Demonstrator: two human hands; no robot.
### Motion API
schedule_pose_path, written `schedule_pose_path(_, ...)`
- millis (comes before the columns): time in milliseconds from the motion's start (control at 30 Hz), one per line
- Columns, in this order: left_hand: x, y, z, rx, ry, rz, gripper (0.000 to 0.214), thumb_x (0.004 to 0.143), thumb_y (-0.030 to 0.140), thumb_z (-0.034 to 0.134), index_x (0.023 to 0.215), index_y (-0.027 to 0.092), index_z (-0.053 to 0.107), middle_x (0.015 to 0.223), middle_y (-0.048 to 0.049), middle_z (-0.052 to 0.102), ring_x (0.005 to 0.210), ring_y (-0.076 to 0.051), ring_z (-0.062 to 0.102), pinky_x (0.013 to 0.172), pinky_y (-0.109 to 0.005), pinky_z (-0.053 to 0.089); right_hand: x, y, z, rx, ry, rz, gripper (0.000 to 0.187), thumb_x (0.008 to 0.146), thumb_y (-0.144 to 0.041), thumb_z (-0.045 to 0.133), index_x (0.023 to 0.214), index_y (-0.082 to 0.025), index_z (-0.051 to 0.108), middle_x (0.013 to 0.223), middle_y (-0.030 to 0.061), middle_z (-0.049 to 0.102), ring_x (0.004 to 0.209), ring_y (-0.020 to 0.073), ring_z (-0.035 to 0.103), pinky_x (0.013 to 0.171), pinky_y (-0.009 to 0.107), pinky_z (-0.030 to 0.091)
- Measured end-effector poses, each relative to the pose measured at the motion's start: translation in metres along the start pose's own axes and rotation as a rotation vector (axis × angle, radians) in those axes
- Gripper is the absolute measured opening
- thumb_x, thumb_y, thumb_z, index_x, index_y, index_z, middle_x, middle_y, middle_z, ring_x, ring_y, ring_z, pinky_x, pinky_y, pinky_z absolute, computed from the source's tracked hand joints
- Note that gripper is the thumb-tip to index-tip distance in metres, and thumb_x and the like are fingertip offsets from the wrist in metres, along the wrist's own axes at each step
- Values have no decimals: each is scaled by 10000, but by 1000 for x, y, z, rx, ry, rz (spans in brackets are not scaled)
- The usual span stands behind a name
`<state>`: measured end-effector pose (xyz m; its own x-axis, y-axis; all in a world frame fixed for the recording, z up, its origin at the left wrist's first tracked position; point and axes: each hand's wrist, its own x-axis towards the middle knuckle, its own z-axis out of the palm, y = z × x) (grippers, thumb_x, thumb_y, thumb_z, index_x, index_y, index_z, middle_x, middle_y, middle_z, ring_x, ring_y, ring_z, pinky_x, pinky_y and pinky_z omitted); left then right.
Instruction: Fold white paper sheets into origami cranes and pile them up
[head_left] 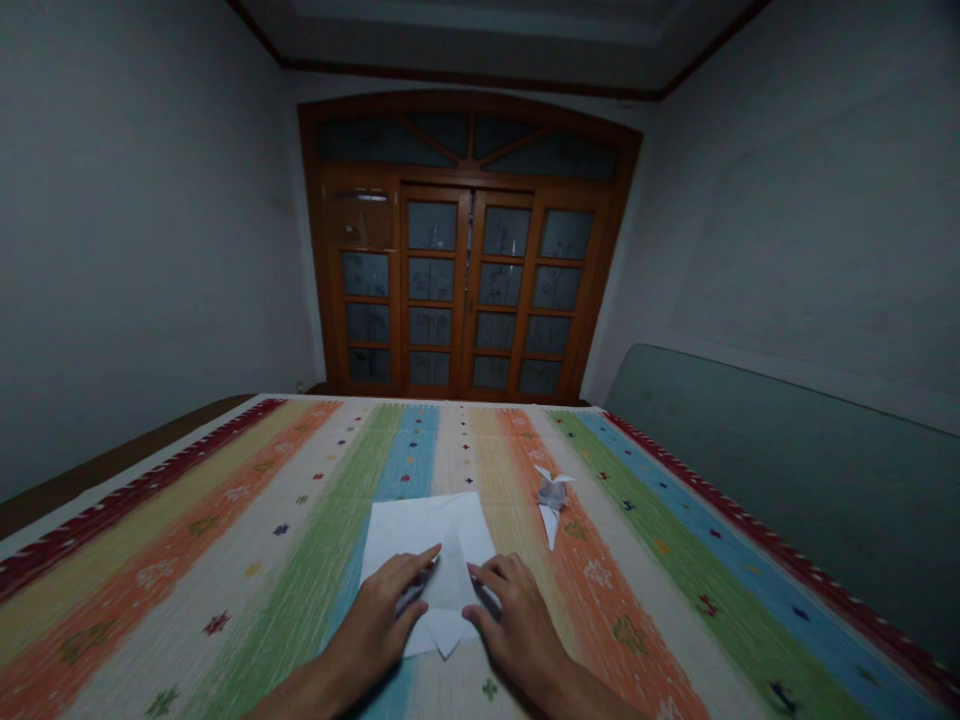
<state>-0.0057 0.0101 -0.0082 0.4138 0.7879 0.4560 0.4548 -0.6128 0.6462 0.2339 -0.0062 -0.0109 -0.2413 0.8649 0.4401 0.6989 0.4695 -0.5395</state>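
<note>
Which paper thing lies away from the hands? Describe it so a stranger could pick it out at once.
On the rainbow-striped bedspread, find the white paper sheet under the person's left hand and right hand. Just beyond and to the right, on an orange stripe, sits a small folded paper figure. Unlike the sheet, it is sculpted into pointed tips, and neither hand touches it.

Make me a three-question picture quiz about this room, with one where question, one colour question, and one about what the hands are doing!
1. Where is the paper bird?
A) on the floor
B) on the striped blanket
C) in a hand

2. What colour is the paper under the left hand and right hand?
A) red
B) black
C) white

3. What are the hands doing?
A) resting on the paper
B) holding scissors
C) waving in the air

Answers:
1. B, it sits on the blanket beside the paper.
2. C, the sheet looks white.
3. A, both hands' fingers touch the sheet.
</note>
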Motion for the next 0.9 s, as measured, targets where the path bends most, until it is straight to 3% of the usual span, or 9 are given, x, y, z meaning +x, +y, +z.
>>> schedule_pose_path(100, -2, 0, 1, 32, 36, 17, 621, 873, 80, 596, 1440, 334, 598, 1255, -61, 745, 1117, -264, 699, 997, -429, 569, -1, 3, 0, 20, 25, -18, 374, 791, -23, 700, 1100, -228, 742, 1034, 94, 711, 998, 304, 622, 898, 444, 516)
schedule_pose_path(267, -2, 5, 0, -11, 58, -60, 821, 805, 38, 611, 1556, 317, 434, 1200, -59, 749, 967, -235, 722, 938, -413, 591, 0, 3, -3, 105, 19, -42, 299, 799, 31, 646, 968, -199, 735, 1001, 82, 701, 973, 271, 632, 857, 396, 519)
schedule_pose_path(333, -1, 7, -2, -19, 35, -61, 681, 798, 38, 627, 1423, 305, 584, 1197, -66, 740, 1003, -249, 711, 951, -429, 581, 0, 3, -4, 141, 4, -77, 334, 792, 55, 632, 956, -209, 755, 991, 74, 696, 968, 257, 637, 844, 373, 520)
schedule_pose_path(400, -1, 9, -4, 9, 4, -27, 440, 803, 36, 624, 1147, 283, 745, 1213, -75, 726, 1093, -280, 683, 989, -465, 556, 1, 3, -6, 170, -18, -105, 370, 781, 74, 616, 931, -222, 780, 983, 70, 692, 964, 247, 645, 840, 361, 522)
schedule_pose_path(500, -2, 8, -4, 63, -19, 23, 387, 767, -11, 579, 939, 262, 792, 1238, -82, 715, 1172, -304, 633, 1036, -515, 519, 0, 4, -9, 174, -51, -141, 414, 742, 87, 593, 925, -219, 802, 1001, 80, 687, 981, 251, 653, 862, 376, 528)
schedule_pose_path(633, -3, 7, -2, 92, -4, 29, 368, 807, 11, 555, 922, 261, 799, 1256, -82, 710, 1199, -317, 587, 1057, -565, 481, 0, 1, -16, 146, -100, -153, 420, 715, 69, 578, 921, -213, 811, 1042, 92, 681, 1019, 266, 649, 914, 414, 528)
schedule_pose_path(700, -3, 9, -2, 108, -18, 5, 266, 851, 76, 610, 896, 262, 796, 1245, -83, 709, 1202, -330, 576, 1058, -576, 466, 0, -2, -18, 156, -104, -137, 358, 768, 30, 588, 914, -215, 805, 1031, 89, 682, 1008, 261, 650, 914, 409, 533)
schedule_pose_path(800, -1, 14, -2, 134, -42, -41, 166, 808, 112, 726, 871, 259, 772, 1226, -76, 708, 1197, -340, 576, 1055, -557, 467, 0, -4, -16, 130, -68, -82, 251, 827, -74, 678, 1009, -214, 780, 1054, 96, 680, 1019, 276, 637, 927, 431, 534)
schedule_pose_path(900, 0, 14, -1, 166, -24, -53, 276, 764, 98, 774, 983, 263, 750, 1252, -86, 693, 1212, -352, 572, 1055, -554, 470, 0, -2, -12, 62, -19, -5, 425, 758, -117, 803, 1166, -209, 734, 1152, 125, 662, 1089, 318, 608, 971, 490, 515)
